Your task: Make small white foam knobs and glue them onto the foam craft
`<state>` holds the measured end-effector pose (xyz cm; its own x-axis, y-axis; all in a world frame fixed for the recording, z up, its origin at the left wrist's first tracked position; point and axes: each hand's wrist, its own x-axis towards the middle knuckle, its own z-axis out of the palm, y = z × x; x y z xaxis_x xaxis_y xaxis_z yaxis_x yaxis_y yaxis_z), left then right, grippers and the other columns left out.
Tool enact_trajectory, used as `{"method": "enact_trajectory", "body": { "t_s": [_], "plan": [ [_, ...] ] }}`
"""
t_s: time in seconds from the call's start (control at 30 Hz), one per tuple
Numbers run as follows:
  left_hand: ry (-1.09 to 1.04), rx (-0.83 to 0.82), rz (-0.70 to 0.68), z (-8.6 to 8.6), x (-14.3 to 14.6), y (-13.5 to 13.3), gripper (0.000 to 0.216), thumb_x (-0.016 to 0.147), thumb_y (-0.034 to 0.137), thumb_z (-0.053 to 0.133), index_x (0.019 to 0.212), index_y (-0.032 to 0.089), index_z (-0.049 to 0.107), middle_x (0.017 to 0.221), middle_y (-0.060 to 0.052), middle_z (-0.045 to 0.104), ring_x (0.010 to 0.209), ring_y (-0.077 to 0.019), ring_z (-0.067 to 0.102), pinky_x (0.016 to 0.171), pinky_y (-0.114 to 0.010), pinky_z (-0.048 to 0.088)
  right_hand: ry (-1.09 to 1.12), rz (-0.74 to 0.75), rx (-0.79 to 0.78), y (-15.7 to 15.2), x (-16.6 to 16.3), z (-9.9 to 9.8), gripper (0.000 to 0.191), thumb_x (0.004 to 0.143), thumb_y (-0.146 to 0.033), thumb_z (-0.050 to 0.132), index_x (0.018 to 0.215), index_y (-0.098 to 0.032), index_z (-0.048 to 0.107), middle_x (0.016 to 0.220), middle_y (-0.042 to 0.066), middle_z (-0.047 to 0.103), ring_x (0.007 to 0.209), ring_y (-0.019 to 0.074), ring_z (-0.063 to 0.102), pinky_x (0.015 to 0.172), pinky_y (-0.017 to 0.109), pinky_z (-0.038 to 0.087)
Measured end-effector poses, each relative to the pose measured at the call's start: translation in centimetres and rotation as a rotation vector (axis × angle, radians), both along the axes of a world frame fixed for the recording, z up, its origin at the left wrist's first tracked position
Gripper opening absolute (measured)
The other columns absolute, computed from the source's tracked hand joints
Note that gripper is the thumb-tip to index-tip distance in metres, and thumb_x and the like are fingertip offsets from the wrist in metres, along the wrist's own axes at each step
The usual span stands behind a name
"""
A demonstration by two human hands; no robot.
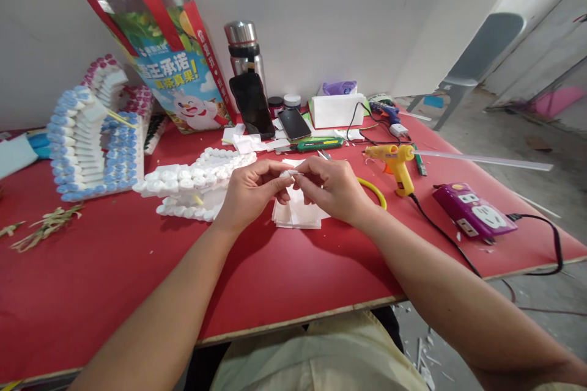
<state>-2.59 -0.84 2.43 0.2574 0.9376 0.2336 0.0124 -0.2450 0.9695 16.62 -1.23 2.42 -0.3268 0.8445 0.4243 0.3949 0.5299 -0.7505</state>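
My left hand (251,190) and my right hand (331,186) meet above the red table (114,269), fingertips pinched together on a small white paper piece (290,175). Under them lies a stack of white paper squares (298,214). Just left of my left hand sits a white model built from folded paper pieces (192,180). A yellow glue gun (397,162) stands to the right of my right hand, and a yellow ring (376,191) pokes out from behind that hand.
A blue and white folded-paper model (92,143) stands at the left. At the back are a printed bag with red handles (178,67), a steel flask (243,49), two phones (251,105), a white tissue box (337,110) and green-handled scissors (318,145). A purple power strip (472,211) lies right.
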Motion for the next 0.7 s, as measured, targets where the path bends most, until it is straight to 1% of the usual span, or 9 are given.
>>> {"method": "enact_trajectory", "body": {
  "t_s": [0.1, 0.23, 0.33, 0.4, 0.57, 0.63, 0.7],
  "plan": [
    [0.027, -0.015, 0.016, 0.2, -0.1, 0.0, 0.034, 0.075, 0.038, 0.086, 0.097, 0.014, 0.078, 0.076, -0.005, 0.074, 0.056, -0.0139, 0.067, 0.056, -0.026, 0.059, 0.086, 0.010, -0.070, 0.0, -0.1, -0.1, 0.018, 0.096, -0.030, 0.059, 0.085, -0.017, 0.065, 0.065, 0.000, 0.066, 0.050, 0.0106, 0.061, 0.055, 0.025, 0.043],
    [0.054, -0.063, 0.025, 0.2, -0.1, 0.0, 0.033, 0.074, 0.039, 0.087, 0.094, 0.014, 0.077, 0.075, -0.004, 0.074, 0.053, -0.0128, 0.066, 0.052, -0.024, 0.057, 0.030, 0.006, -0.002, 0.0, -0.2, -0.4, 0.019, 0.096, -0.029, 0.058, 0.083, -0.017, 0.065, 0.065, 0.000, 0.066, 0.049, 0.0100, 0.059, 0.054, 0.024, 0.042],
    [0.064, -0.087, 0.026, 0.1, -0.1, -0.1, 0.033, 0.074, 0.039, 0.087, 0.092, 0.014, 0.076, 0.071, -0.003, 0.071, 0.050, -0.0125, 0.064, 0.048, -0.024, 0.056, -0.020, 0.026, 0.053, 0.1, 0.0, -0.5, 0.016, 0.096, -0.025, 0.058, 0.085, -0.016, 0.065, 0.065, 0.001, 0.066, 0.051, 0.0102, 0.059, 0.054, 0.024, 0.041],
    [0.079, -0.071, 0.029, -0.1, -0.2, -0.1, 0.032, 0.074, 0.039, 0.086, 0.090, 0.014, 0.076, 0.069, -0.001, 0.068, 0.048, -0.0118, 0.063, 0.046, -0.023, 0.054, -0.033, 0.058, 0.057, 0.1, 0.2, -0.4, 0.014, 0.096, -0.022, 0.057, 0.086, -0.016, 0.066, 0.063, 0.000, 0.065, 0.052, 0.0102, 0.059, 0.056, 0.024, 0.042],
    [0.120, 0.040, 0.051, -0.7, -0.1, -0.2, 0.024, 0.079, 0.036, 0.083, 0.088, 0.016, 0.074, 0.067, 0.000, 0.066, 0.045, -0.0089, 0.059, 0.043, -0.020, 0.046, -0.015, 0.117, 0.020, 0.2, 0.6, -0.2, 0.015, 0.097, -0.018, 0.055, 0.086, -0.016, 0.066, 0.061, -0.002, 0.063, 0.052, 0.0100, 0.061, 0.058, 0.023, 0.044],
    [0.119, 0.045, 0.066, -1.0, 0.0, -0.2, 0.023, 0.079, 0.035, 0.083, 0.086, 0.016, 0.073, 0.063, 0.001, 0.064, 0.043, -0.0083, 0.057, 0.041, -0.019, 0.042, -0.035, 0.126, 0.054, 0.4, 0.6, -0.3, 0.016, 0.097, -0.016, 0.053, 0.087, -0.016, 0.066, 0.062, -0.002, 0.064, 0.053, 0.0102, 0.061, 0.058, 0.023, 0.043],
    [0.115, 0.016, 0.070, -1.2, 0.1, -0.2, 0.023, 0.079, 0.035, 0.083, 0.085, 0.016, 0.072, 0.059, 0.003, 0.061, 0.040, -0.0081, 0.054, 0.038, -0.019, 0.040, -0.097, 0.116, 0.118, 0.6, 0.6, -0.6, 0.016, 0.096, -0.013, 0.052, 0.088, -0.015, 0.066, 0.061, -0.001, 0.064, 0.055, 0.0111, 0.060, 0.059, 0.024, 0.041]
  ]
}}
